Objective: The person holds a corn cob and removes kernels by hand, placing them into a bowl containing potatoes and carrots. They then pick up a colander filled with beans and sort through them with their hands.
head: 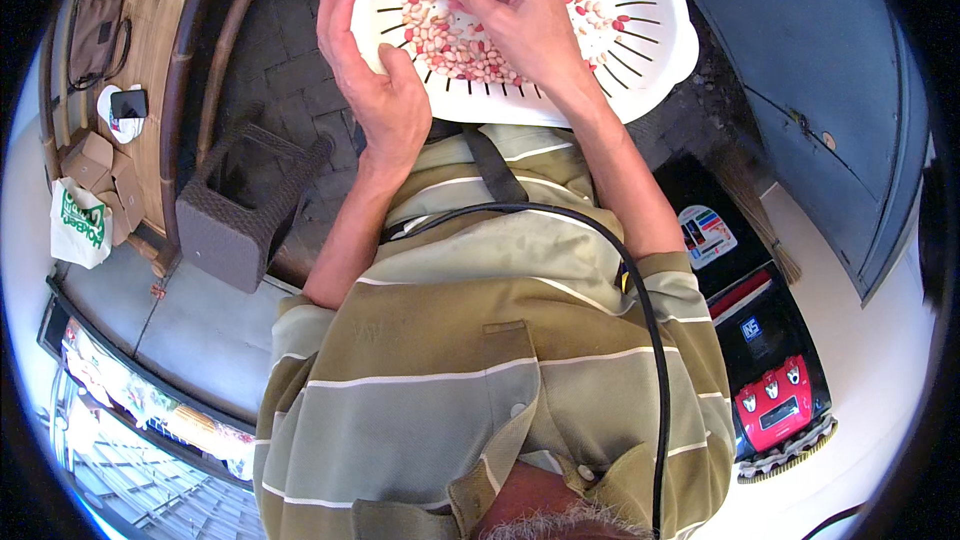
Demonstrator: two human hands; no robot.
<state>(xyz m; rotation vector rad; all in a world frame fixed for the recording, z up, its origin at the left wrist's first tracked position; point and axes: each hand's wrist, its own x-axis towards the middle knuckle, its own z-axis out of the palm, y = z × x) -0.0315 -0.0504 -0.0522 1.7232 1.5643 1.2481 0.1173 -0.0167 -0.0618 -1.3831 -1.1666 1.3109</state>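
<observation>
A white slotted plastic basket [652, 82] sits before me at my lap. Scattered over its bottom are many small pale pink and red seeds [465, 60], either beans or shelled peanuts. My left hand [382, 90] is at the basket's left rim, fingers spread and thumb apart. Whether it bears on the rim is unclear. Above the seeds, my right hand [525, 15] has its fingers curled and its thumb close to the forefinger. Anything pinched there is too small to make out. Part of the seeds is hidden under this hand.
A black cable [637, 277] runs across my striped shirt. To the left are a brown woven-pattern stool [232, 217] and a bamboo bench [161, 22] bearing a phone [129, 104] and an open cardboard box [105, 169]. A black-and-red water dispenser [765, 345], a broom [750, 202] and a blue door [810, 67] stand right.
</observation>
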